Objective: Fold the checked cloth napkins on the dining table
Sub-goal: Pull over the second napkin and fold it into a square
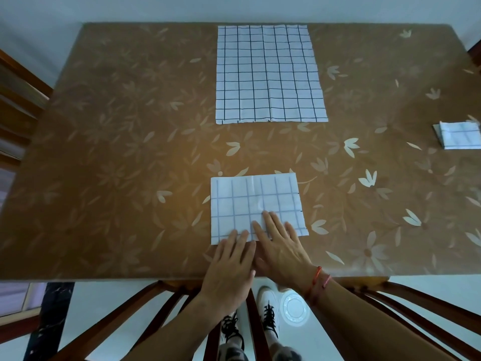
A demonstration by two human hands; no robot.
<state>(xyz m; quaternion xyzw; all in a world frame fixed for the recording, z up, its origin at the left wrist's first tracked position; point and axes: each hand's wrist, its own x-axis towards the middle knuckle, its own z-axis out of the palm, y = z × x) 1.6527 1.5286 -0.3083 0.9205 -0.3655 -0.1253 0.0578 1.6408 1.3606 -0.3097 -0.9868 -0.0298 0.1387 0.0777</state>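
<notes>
Napkins in three spots on this tabletop [109,152], which has a glossy brown cover printed with pale leaves and flowers. Nearest the front edge sits a folded napkin [256,204], a squarish white rectangle with a faint blue-grey grid and a small crease near its middle. Both hands are flat and spread, palms down, side by side and touching: the left hand [230,267] has only its fingertips on the napkin's near edge, the right hand [279,246] reaches further onto the cloth. A red string bracelet [316,281] wraps the right wrist.

Further back lies an unfolded napkin [269,74], much larger, white with a dark, crisp check, lying smooth. At the far right edge there's a small folded stack [459,135], same checked fabric, partly cut off, so I can't tell how many are in it.

Wooden chair backs [161,308] show below the tabletop edge, over a pale floor.
</notes>
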